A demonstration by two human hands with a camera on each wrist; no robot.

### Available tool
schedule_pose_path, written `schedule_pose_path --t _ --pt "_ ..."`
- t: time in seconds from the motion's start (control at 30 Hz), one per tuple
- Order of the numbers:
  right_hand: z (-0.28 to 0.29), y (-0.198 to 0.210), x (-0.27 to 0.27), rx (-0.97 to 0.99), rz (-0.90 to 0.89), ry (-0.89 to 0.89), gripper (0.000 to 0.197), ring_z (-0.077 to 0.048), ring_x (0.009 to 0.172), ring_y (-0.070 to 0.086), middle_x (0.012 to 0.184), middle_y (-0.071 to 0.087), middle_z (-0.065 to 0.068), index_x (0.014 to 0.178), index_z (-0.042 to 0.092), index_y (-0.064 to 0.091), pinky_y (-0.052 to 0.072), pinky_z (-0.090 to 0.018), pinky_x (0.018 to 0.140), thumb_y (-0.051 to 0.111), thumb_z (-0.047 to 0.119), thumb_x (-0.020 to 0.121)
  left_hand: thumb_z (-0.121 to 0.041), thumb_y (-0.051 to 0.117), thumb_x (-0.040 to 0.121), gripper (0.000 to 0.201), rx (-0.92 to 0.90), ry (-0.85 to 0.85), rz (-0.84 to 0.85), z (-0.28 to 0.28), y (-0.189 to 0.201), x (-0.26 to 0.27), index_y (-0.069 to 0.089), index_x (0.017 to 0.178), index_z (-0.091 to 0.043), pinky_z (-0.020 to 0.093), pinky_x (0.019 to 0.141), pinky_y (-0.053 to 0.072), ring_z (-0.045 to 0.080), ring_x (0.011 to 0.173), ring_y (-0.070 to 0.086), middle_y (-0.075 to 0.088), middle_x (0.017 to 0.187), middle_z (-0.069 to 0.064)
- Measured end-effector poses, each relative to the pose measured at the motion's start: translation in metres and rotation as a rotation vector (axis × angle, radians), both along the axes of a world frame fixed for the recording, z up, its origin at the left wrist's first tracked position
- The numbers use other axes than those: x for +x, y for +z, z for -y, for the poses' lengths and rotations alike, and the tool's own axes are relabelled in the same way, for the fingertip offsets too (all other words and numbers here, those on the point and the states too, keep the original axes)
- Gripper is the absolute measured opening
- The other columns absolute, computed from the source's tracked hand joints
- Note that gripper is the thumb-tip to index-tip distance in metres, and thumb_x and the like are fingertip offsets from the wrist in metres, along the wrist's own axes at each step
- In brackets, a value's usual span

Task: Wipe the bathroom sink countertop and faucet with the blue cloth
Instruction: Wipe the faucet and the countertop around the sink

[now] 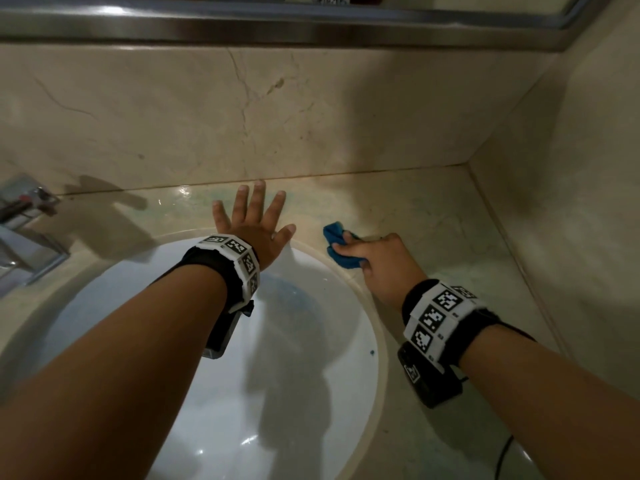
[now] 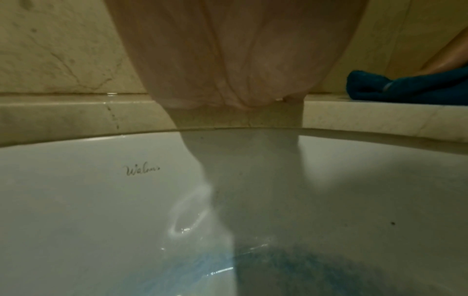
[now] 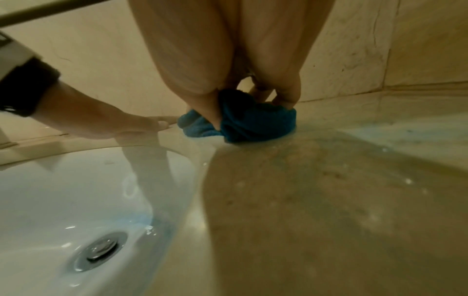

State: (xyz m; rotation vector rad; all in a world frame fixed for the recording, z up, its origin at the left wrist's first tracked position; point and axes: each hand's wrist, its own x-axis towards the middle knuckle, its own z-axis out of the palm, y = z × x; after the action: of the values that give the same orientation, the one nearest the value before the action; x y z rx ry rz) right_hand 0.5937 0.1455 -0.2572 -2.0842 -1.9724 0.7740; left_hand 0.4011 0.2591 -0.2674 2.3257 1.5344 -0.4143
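Observation:
The bunched blue cloth [image 1: 338, 246] lies on the beige stone countertop [image 1: 433, 216] just right of the white basin [image 1: 214, 393]. My right hand [image 1: 375, 258] grips it, thumb and fingers curled round it [image 3: 243, 122], and holds it down on the wet stone. My left hand [image 1: 254, 216] lies flat with fingers spread on the countertop behind the basin rim, a little left of the cloth [image 2: 405, 88]. The chrome faucet [image 1: 24, 230] stands at the far left edge, away from both hands.
A stone backsplash [image 1: 242, 116] rises behind the countertop and a side wall [image 1: 571, 202] closes it on the right. A metal ledge [image 1: 277, 26] runs along the top. The basin drain [image 3: 100, 251] sits in the bowl, with blue tint around it.

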Motion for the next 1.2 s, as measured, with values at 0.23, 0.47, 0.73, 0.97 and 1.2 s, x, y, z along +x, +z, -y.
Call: schedule_pose_path --t 0.23,0.47,0.73,0.97,1.2 --pt "0.019 0.009 -0.016 0.008 -0.169 -0.025 0.043 -0.019 0.129 0.044 0.137 0.051 -0.007 0.124 0.014 0.059 0.017 0.003 0.098 0.046 -0.005 0.088 -0.052 0.023 0.097 0.064 0.033 0.034 0.041 0.008 0.012 0.014 -0.004 0.149 -0.029 0.056 0.114 -0.006 0.027 0.144 -0.016 -0.02 0.156 0.005" --pt "0.013 0.036 0.002 0.136 -0.296 -0.183 0.049 -0.013 0.113 0.057 0.124 0.062 -0.006 0.114 0.014 0.067 0.033 -0.004 0.092 0.042 -0.014 0.083 -0.058 0.016 0.095 0.061 -0.014 -0.094 0.08 0.017 0.013 0.063 -0.008 0.147 -0.039 0.059 0.112 -0.007 0.025 0.144 -0.017 -0.02 0.156 -0.001" --pt "-0.044 0.017 0.061 0.037 0.001 -0.403 0.057 -0.033 0.116 0.052 0.138 0.045 -0.01 0.128 0.031 0.054 0.038 -0.034 0.108 0.039 -0.002 0.084 -0.063 0.013 0.093 0.064 -0.073 -0.097 -0.017 0.018 0.007 0.069 -0.021 0.143 -0.041 0.058 0.111 -0.012 0.023 0.14 -0.028 -0.035 0.151 -0.003" --pt "-0.047 0.011 0.064 -0.055 0.157 -0.289 0.057 -0.032 0.132 0.035 0.144 0.039 -0.007 0.137 0.036 0.041 0.03 -0.043 0.109 0.039 0.005 0.088 -0.065 0.013 0.091 0.066 -0.065 -0.113 -0.015 0.013 0.002 0.068 -0.022 0.142 -0.042 0.059 0.111 -0.012 0.024 0.14 -0.028 -0.035 0.151 -0.002" --pt "-0.032 0.006 0.026 -0.033 0.039 -0.074 0.052 -0.028 0.129 0.04 0.138 0.047 -0.004 0.129 0.034 0.053 0.034 -0.039 0.108 0.044 0.004 0.087 -0.077 0.022 0.081 0.083 -0.071 -0.088 -0.035 0.014 0.004 0.071 -0.019 0.144 -0.041 0.06 0.11 -0.011 0.025 0.14 -0.028 -0.032 0.152 -0.003"
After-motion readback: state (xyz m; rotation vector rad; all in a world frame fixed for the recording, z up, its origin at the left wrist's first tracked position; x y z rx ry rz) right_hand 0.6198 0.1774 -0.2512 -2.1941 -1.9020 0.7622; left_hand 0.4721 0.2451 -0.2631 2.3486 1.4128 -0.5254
